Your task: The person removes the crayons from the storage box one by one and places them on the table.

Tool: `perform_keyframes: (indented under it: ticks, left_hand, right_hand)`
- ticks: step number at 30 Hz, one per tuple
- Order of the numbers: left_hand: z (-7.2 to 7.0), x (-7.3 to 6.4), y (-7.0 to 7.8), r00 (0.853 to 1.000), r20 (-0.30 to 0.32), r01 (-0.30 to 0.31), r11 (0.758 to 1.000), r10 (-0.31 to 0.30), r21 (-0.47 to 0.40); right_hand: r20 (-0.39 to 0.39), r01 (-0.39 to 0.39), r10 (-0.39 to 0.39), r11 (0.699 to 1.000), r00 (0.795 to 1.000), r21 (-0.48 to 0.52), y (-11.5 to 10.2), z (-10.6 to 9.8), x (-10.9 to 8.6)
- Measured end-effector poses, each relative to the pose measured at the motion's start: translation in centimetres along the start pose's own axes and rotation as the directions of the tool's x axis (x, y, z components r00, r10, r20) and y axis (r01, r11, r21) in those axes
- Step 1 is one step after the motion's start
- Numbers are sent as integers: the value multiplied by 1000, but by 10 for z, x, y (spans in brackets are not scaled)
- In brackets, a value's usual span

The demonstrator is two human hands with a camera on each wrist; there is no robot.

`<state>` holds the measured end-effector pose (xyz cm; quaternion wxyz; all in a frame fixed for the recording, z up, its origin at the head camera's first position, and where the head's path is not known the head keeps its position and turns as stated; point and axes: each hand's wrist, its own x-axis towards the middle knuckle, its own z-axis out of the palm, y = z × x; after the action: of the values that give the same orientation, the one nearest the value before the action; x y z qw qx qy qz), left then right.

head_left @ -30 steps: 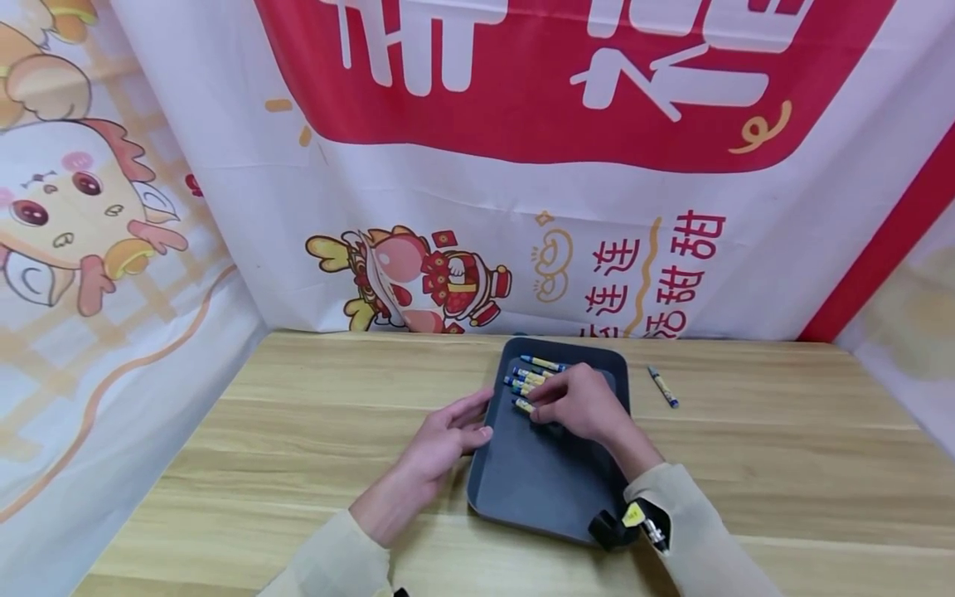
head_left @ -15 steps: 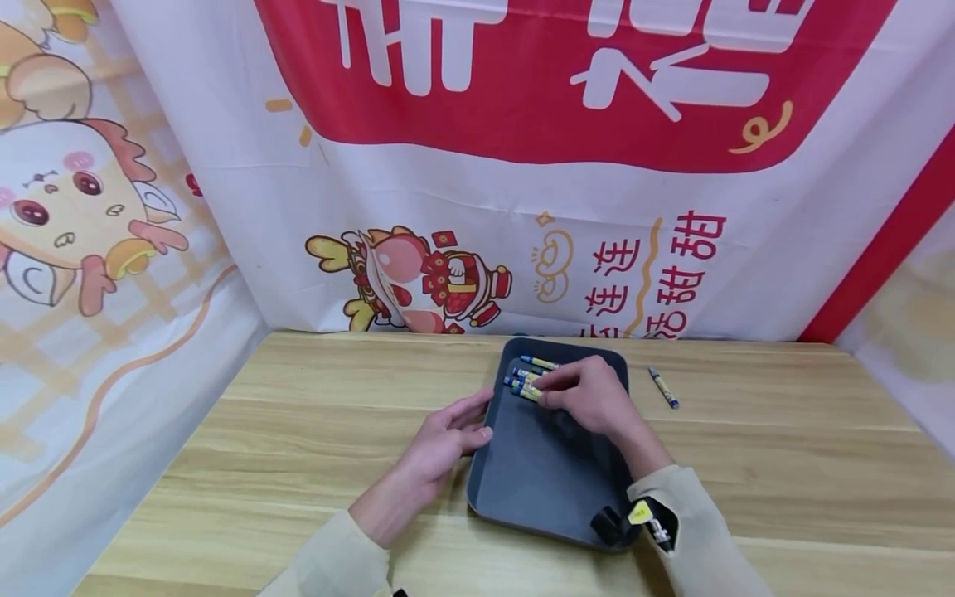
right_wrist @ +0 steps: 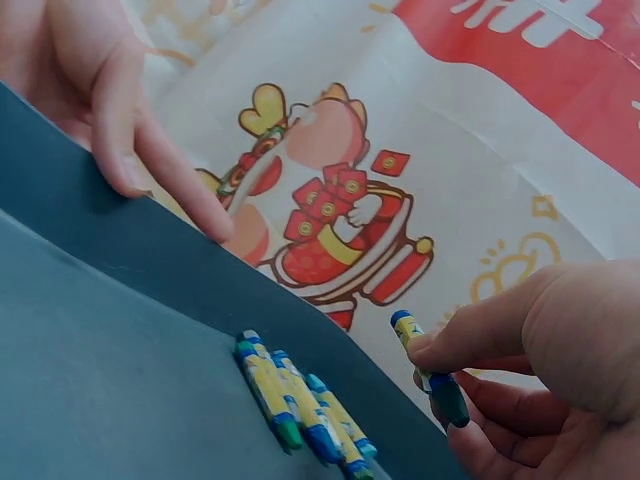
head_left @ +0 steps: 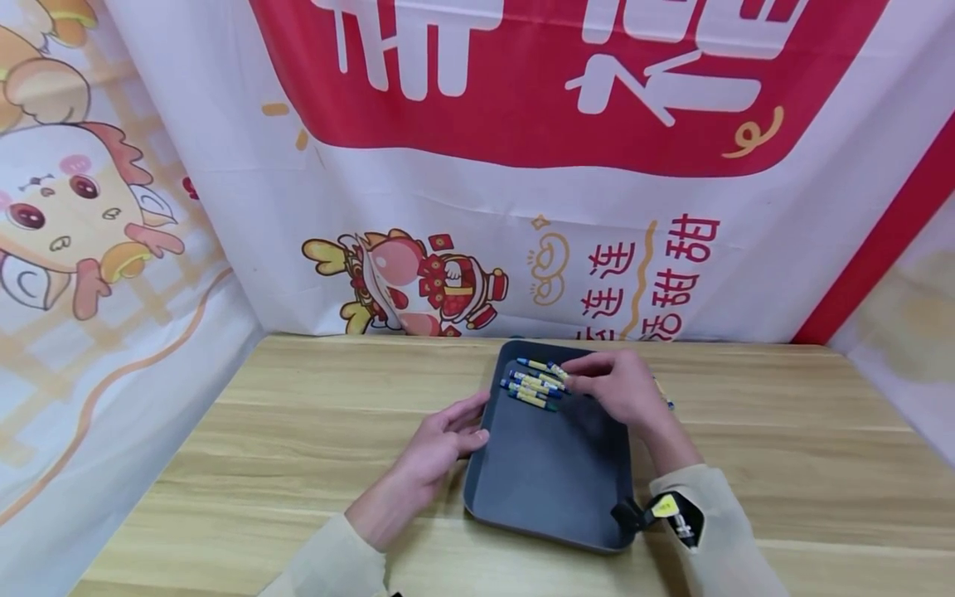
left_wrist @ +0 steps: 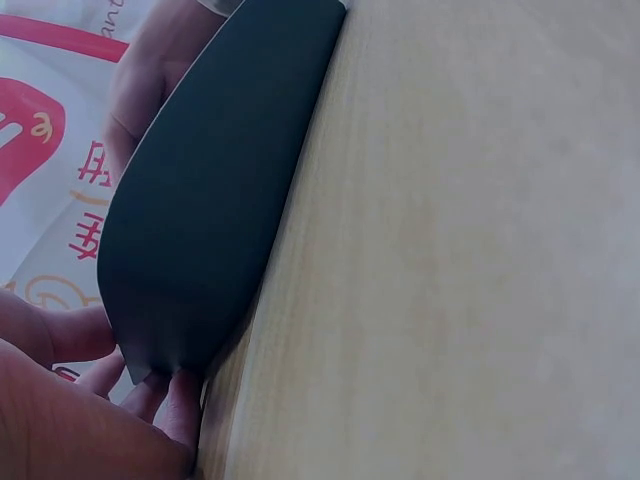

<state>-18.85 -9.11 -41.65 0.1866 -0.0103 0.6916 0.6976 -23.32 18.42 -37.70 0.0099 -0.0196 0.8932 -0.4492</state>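
My right hand (head_left: 615, 385) pinches a crayon (right_wrist: 428, 368) with a yellow-and-blue wrapper between thumb and fingers, above the far part of the dark grey tray (head_left: 552, 473). Below it in the tray several crayons (head_left: 533, 400) lie side by side, close together and slanted; the right wrist view shows green and blue tips among these crayons (right_wrist: 290, 395). At the tray's left side, my left hand (head_left: 440, 444) holds the rim, thumb over the edge and fingers against the outer wall. The left wrist view shows the fingers (left_wrist: 180, 405) touching that wall (left_wrist: 215, 190).
One more crayon (head_left: 663, 393) lies on the wooden table (head_left: 321, 423) right of the tray, partly hidden behind my right hand. A printed cloth (head_left: 373, 191) hangs at the table's back edge, just behind the tray. Another cloth hangs along the left.
My right hand has left the near end of the crayon row and moved right and away, now with a crayon pinched over the far end. The left hand stays at the rim.
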Motion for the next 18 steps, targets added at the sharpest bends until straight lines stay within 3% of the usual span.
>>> perform_keyframes:
  ticks: [11,18]
  left_hand:
    - [-1,1,-2,1000,1,3,1000,-3,2]
    - [-1,1,-1,1000,3,-2,1000,2,-2]
  right_hand:
    - [-66,-10,12,999,998,39,17,-21,1]
    - [-112,-67,77,994,991,89,24,-36,-1]
